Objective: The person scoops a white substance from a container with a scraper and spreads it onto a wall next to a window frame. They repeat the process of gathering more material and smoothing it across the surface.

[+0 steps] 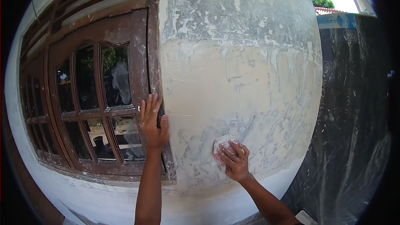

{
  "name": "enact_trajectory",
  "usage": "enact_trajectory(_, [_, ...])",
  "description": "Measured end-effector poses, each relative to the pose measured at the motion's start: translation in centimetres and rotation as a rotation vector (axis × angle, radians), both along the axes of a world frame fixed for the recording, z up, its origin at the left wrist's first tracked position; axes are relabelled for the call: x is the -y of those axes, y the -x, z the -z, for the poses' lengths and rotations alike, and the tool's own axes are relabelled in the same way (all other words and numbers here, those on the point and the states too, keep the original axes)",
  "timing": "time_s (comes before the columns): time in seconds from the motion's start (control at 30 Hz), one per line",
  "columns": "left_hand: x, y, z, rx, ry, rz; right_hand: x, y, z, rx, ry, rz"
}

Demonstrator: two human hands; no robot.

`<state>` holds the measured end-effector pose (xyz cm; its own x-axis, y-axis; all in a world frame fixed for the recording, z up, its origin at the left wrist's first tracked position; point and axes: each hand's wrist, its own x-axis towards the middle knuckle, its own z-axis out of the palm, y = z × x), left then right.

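Observation:
My left hand (153, 123) lies against the brown wooden window frame (154, 50), with its fingers stretched upward and nothing in its grip. To its right, my right hand (236, 162) presses a dusty pink piece of sandpaper (220, 145) against the wall (208, 87). The fingers lie over the sandpaper and hide part of it. Cream filler covers the middle of the wall, with grey smears and scratches around my right hand. Higher up, the surface is patchy grey and white.
A brown wooden window (91, 112) with dusty glass panes fills the left side. On the right stands a large dark sheet (341, 112) with whitish streaks and a blue top edge. A white band (191, 208) runs along the wall below the filler.

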<state>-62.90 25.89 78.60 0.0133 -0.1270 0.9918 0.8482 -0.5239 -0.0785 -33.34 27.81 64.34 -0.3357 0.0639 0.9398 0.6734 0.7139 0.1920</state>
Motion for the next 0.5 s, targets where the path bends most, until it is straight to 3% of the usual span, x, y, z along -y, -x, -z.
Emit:
enact_trajectory(0.1, [-0.1, 0.1, 0.1, -0.003, 0.0, -0.009, 1.4, -0.2, -0.3, -0.046, -0.059, -0.106])
enact_trajectory(0.27, [-0.1, 0.0, 0.1, 0.004, 0.007, -0.008, 1.9, 1.2, -10.8, -0.185, -0.242, -0.08])
enact_trajectory(0.33, [-0.2, 0.2, 0.2, -0.005, 0.006, -0.034, 0.2, 1.9, -12.7, -0.192, -0.207, -0.081])
enact_trajectory(0.5, [-0.2, 0.1, 0.1, -0.004, -0.002, -0.016, -2.2, 3.0, -7.2, -0.216, -0.128, -0.082])
